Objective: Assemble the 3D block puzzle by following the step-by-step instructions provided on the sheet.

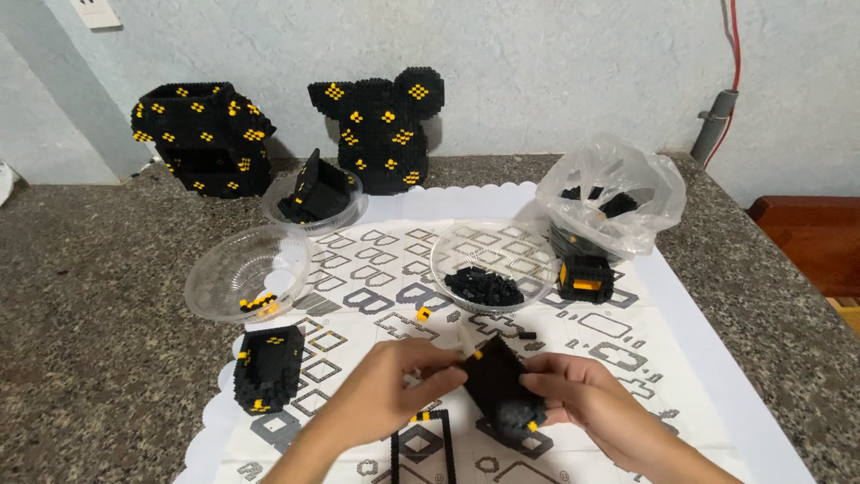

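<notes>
Both my hands hold a black brick-built block (498,381) with a few yellow studs, low in the middle of the view. My left hand (387,390) pinches its upper left edge with fingertips. My right hand (582,394) cradles its right side and underside. Under them lies a printed instruction sheet (376,260) on a white scalloped mat (690,323). A clear bowl of small black bricks (488,264) sits just beyond my hands. A loose yellow brick (423,314) lies on the sheet.
A finished black block (268,367) stands at left, near a clear bowl (242,273) with yellow bricks. Farther back are two large black-and-yellow builds (202,134) (381,130), a bowl with a black piece (313,197), a plastic bag of bricks (614,197) and a small black-orange block (586,278).
</notes>
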